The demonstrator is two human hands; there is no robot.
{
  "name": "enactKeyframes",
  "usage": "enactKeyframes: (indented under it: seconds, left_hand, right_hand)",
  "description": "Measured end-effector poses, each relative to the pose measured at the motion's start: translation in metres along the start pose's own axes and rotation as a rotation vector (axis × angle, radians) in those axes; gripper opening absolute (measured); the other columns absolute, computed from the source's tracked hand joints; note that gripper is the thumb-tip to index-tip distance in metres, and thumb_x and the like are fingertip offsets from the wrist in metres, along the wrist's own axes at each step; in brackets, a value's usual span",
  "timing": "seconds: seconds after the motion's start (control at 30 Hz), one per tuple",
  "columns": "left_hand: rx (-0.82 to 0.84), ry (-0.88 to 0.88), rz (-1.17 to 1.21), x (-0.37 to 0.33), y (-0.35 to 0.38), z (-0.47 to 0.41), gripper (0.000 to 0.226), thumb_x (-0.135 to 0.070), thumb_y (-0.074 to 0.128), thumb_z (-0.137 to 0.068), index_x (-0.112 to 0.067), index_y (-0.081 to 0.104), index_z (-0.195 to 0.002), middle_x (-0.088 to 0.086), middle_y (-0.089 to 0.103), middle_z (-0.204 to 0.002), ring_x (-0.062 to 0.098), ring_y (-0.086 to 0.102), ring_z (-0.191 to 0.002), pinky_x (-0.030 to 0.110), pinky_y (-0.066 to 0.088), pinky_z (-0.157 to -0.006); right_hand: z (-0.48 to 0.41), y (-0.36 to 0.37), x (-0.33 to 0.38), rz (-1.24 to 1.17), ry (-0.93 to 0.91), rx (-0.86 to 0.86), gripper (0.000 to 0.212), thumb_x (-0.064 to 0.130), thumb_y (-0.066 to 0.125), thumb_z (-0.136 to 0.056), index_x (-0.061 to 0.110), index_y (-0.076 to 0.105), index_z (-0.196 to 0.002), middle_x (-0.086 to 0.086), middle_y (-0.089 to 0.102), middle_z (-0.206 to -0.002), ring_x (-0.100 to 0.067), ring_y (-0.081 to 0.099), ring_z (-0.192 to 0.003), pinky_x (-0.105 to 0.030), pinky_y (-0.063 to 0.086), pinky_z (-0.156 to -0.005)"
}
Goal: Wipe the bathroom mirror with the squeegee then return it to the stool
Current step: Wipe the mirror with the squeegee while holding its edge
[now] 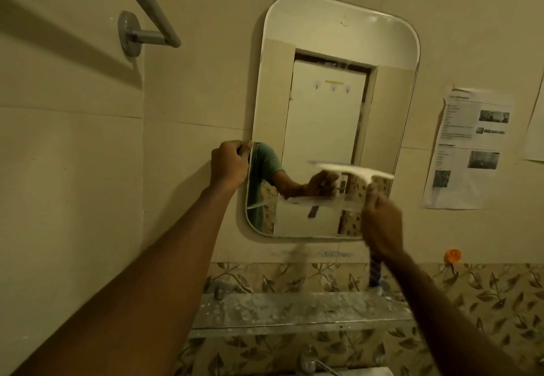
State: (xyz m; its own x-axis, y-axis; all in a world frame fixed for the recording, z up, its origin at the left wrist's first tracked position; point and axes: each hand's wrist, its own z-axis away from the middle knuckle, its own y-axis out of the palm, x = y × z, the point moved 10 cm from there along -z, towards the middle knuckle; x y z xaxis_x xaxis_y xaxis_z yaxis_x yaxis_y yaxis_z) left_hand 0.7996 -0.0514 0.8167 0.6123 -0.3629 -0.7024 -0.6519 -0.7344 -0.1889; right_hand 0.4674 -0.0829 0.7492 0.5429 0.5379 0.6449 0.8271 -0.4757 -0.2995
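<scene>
The left hand [228, 165] grips the mirror [332, 110] by its left edge, fingers clenched around the rim. The right hand [382, 225] has its fingers wrapped tight on the squeegee [323, 200] handle, with the blurred blade lying across the lower glass, above the shelf [294, 311].
</scene>
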Motion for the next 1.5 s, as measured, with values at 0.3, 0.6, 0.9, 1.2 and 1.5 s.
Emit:
enactKeyframes:
  seconds: [0.3,0.6,0.9,1.2,1.5]
  left_hand:
    - [-0.039,0.027,-0.024,0.006,0.002,0.002,0.036,-0.033,0.05,-0.099,-0.003,0.07,-0.099,0.016,0.072,-0.091,0.027,0.068,-0.083,0.041,0.058,-0.078]
    - [-0.043,0.018,-0.026,0.007,0.002,0.001,0.037,-0.035,0.051,-0.099,-0.003,0.07,-0.097,0.016,0.072,-0.09,0.029,0.069,-0.083,0.046,0.059,-0.079]
    - [-0.049,0.026,-0.029,0.007,0.002,0.001,0.037,-0.033,0.051,-0.099,-0.003,0.07,-0.107,0.015,0.073,-0.097,0.027,0.069,-0.088,0.038,0.058,-0.081]
    - [-0.017,0.015,0.008,0.008,0.002,0.003,0.034,-0.033,0.053,-0.098,-0.004,0.07,-0.105,0.015,0.073,-0.093,0.027,0.07,-0.085,0.046,0.06,-0.081]
    - [-0.032,0.024,-0.005,0.011,0.003,0.001,0.036,-0.035,0.053,-0.098,-0.005,0.072,-0.1,0.016,0.073,-0.089,0.03,0.069,-0.081,0.047,0.059,-0.079]
  right_hand:
    - [0.024,0.005,-0.062,-0.025,0.214,-0.131,0.052,0.04,0.025,-0.104,0.013,0.052,-0.068,-0.011,0.055,-0.058,-0.028,0.052,-0.048,-0.046,0.053,-0.052]
    - [0.012,-0.017,-0.064,-0.086,0.252,-0.072,0.051,0.046,0.027,-0.102,0.01,0.057,-0.081,-0.015,0.056,-0.063,-0.026,0.05,-0.045,-0.038,0.05,-0.042]
    - [0.071,0.031,-0.101,-0.069,0.319,-0.099,0.058,0.045,0.024,-0.102,0.007,0.051,-0.068,-0.012,0.048,-0.055,-0.024,0.045,-0.043,-0.037,0.044,-0.044]
    - [0.019,-0.009,-0.05,-0.049,0.095,-0.097,0.052,0.043,0.028,-0.103,0.008,0.058,-0.08,-0.017,0.059,-0.066,-0.037,0.053,-0.048,-0.041,0.052,-0.044]
    - [0.055,0.017,-0.087,0.089,0.059,-0.024,0.047,0.032,0.028,-0.104,0.019,0.042,-0.06,-0.001,0.043,-0.049,-0.015,0.039,-0.041,-0.026,0.028,-0.041]
